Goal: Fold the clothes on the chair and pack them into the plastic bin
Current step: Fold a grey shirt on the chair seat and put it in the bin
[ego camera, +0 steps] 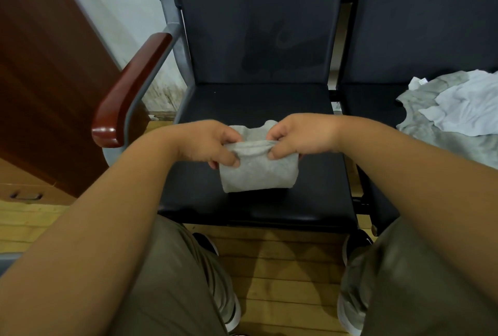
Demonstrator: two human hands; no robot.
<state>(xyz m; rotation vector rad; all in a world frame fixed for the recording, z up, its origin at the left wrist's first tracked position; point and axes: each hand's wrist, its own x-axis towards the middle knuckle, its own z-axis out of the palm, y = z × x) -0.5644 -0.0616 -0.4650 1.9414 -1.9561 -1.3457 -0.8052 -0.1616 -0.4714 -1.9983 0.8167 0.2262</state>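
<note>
Now both hands pinch one folded grey garment (257, 171) above the dark chair seat (253, 103) — left hand (207, 144), right hand (299, 137) — compact, rumpled top edge; unfolded clothes (455, 112) lie right

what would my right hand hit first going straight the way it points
Likely the left hand: the right hand, pinching the folded grey cloth, points along its top edge toward the left hand's fingers.

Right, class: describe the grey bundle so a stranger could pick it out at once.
Find the dark chair with the reddish wooden armrest. Over its seat, the left hand and right hand pinch a small grey bundle. Unlike the loose grey and white clothes heaped on the next seat, it is neatly folded.
</note>
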